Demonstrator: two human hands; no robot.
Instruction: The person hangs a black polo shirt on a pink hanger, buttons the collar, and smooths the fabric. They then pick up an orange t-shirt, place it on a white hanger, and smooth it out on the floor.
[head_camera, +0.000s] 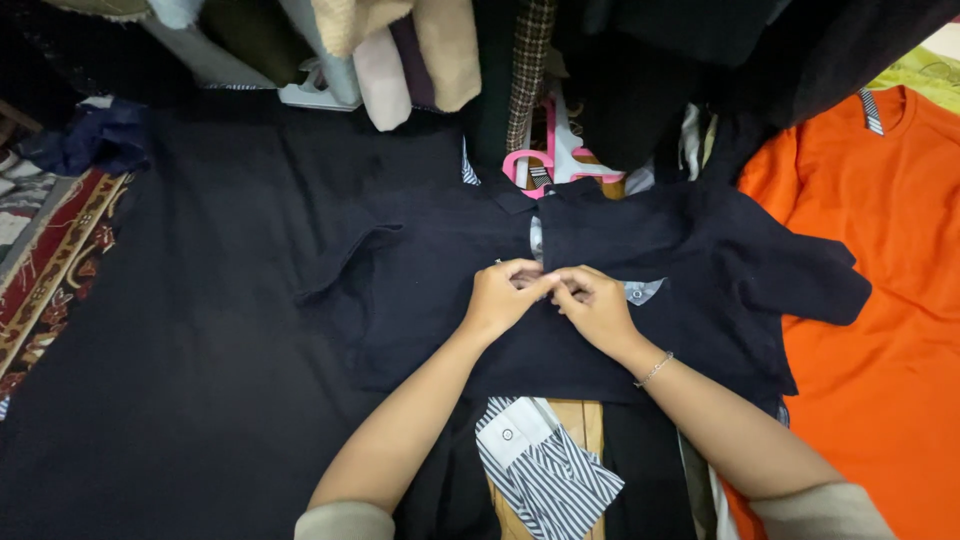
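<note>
Striped cuff (545, 470) lies nearest, below both forearms. At far left a patterned rug (45, 260) borders the black cloth (190, 380) covering the surface. On it lies a dark navy shirt (600, 260), spread flat at centre. Left hand (500, 295) and right hand (597, 305) meet on its front, fingertips pinched together on the placket. Hanging clothes (430, 50) crowd above; an orange garment (880, 300) lies at right.

**Shirt at centre, clothes all round**

Polo shirt (600, 290) spread flat at centre, both hands on its placket: left hand (500, 297) touching right hand (597, 305). Behind, hanger (530, 165) under hung garments (440, 50). Right, overlapped by sleeve, sweatshirt (880, 300). Nearer, striped cuff (545, 465). Far left, rug (45, 270).
</note>
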